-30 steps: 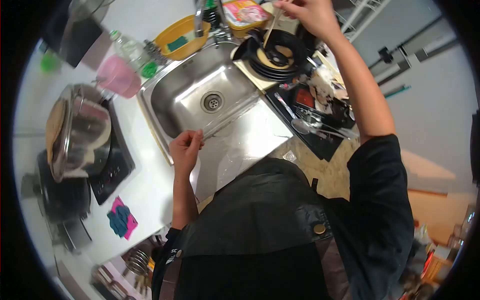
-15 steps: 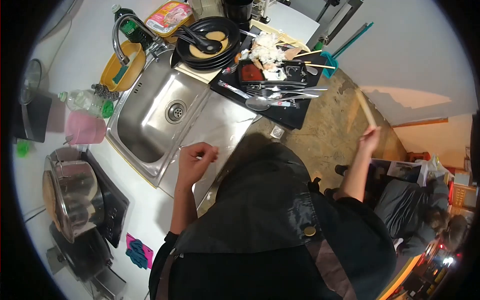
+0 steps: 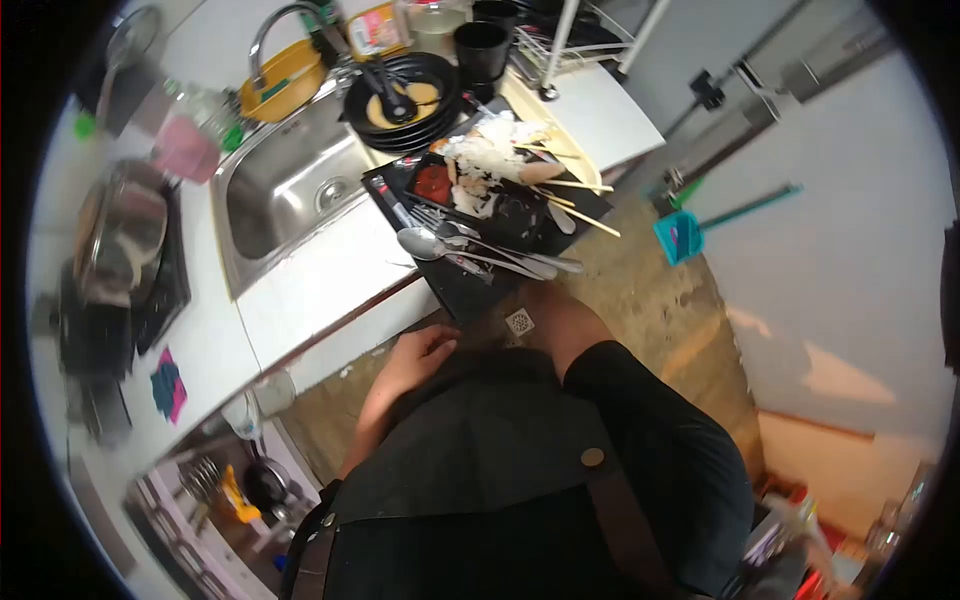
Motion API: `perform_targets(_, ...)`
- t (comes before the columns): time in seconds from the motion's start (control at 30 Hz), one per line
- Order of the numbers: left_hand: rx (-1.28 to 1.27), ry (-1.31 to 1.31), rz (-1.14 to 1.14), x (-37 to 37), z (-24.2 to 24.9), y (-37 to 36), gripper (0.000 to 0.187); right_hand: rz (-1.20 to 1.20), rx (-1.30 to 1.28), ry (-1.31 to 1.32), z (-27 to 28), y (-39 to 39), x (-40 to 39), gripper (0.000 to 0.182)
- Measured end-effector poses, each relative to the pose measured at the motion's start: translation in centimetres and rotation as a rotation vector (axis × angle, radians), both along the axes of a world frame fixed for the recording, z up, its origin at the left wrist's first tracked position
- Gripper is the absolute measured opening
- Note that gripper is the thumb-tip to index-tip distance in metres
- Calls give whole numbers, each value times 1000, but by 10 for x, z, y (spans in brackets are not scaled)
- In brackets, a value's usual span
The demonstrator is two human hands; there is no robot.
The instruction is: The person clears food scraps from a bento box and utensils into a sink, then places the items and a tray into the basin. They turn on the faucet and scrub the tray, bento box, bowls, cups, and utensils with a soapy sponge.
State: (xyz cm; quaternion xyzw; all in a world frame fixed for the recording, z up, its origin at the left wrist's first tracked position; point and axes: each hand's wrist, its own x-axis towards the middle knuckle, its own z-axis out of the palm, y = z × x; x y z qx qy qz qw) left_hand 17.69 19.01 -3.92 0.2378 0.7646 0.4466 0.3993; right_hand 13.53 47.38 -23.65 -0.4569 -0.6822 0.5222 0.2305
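Observation:
A black tray (image 3: 458,292) juts over the counter edge in front of me. It carries leftover rice (image 3: 478,170), a dish of red sauce (image 3: 433,184), wooden chopsticks (image 3: 590,218) and several spoons (image 3: 421,243) and forks. My right hand (image 3: 545,303) reaches to the tray's near side by the cutlery; its fingers are hidden below the tray's edge. My left hand (image 3: 418,358) hovers over the floor below the tray's near corner, fingers loosely stretched and holding nothing.
Left of the tray is a steel sink (image 3: 262,235) with a faucet (image 3: 262,50). Stacked black bowls (image 3: 400,135) and black cups (image 3: 481,52) stand behind. A teal dustpan (image 3: 680,238) is by the right wall. An open drawer (image 3: 215,560) with utensils sits lower left.
My view has shifted right. My right hand swung from the far right, where it held a pale stick-like thing, to the tray. My left hand left the sink's side and lowered beside the counter.

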Motion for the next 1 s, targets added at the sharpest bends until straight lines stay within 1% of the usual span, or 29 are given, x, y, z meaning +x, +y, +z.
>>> perform_targets(0.03, -16, 46, 59, 6, 5, -2, 24, 39, 61, -59, 0, 5, -8, 15)
perform_targets(0.07, 29, 110, 195, 13, 2, -5, 22, 58, 115, -104, 0, 9, -15, 14)
perform_targets(0.17, 159, -52, 467, 28, -8, -18, 19, 58, 243, -156, -8, 26, -17, 14)
perform_targets(0.27, 307, 2, 617, 24, 2, -26, 15, -64, 380, -35, -10, 53, 5, 16)
perform_targets(0.3, 281, 107, 670, 16, 8, -27, 14, -138, 422, 50, -11, 68, 19, 16)
perform_targets(0.37, 233, 311, 764, -8, 25, -24, 11, -291, 474, 239, 16, 102, 60, 18)
perform_targets(0.4, 165, 386, 759, -24, 37, -22, 10, -331, 467, 311, 38, 116, 81, 18)
perform_targets(0.43, 97, 460, 748, -41, 47, -19, 9, -374, 460, 382, 85, 121, 100, 21)
perform_targets(0.5, 176, 544, 715, -72, 52, -8, 7, -266, 547, 470, 163, 127, 120, 22)
perform_targets(0.57, 191, 565, 692, -95, 53, 2, 6, -49, 464, 527, 245, 108, 110, 12)
perform_targets(0.63, 232, 550, 698, -107, 49, 8, 6, 302, 506, 270, 302, 83, 99, 14)
perform_targets(0.67, 265, 526, 719, -111, 45, 10, 5, 477, 514, 138, 319, 69, 94, 16)
perform_targets(0.73, 341, 469, 760, -111, 35, 7, 5, 715, 739, 60, 333, 40, 82, 21)
perform_targets(0.8, 319, 459, 758, -103, 27, 0, 5, 791, 759, 0, 325, 13, 77, 36)
perform_targets(0.9, 290, 380, 718, -86, 14, -13, 5, 748, 877, -46, 314, -22, 61, 52)
perform_targets(0.97, 258, 314, 669, -74, 14, -17, 5, 699, 903, -83, 291, -23, 53, 63)
perform_targets(1.0, 243, 376, 648, -71, 14, -17, 6, 674, 917, -98, 288, -25, 48, 69)
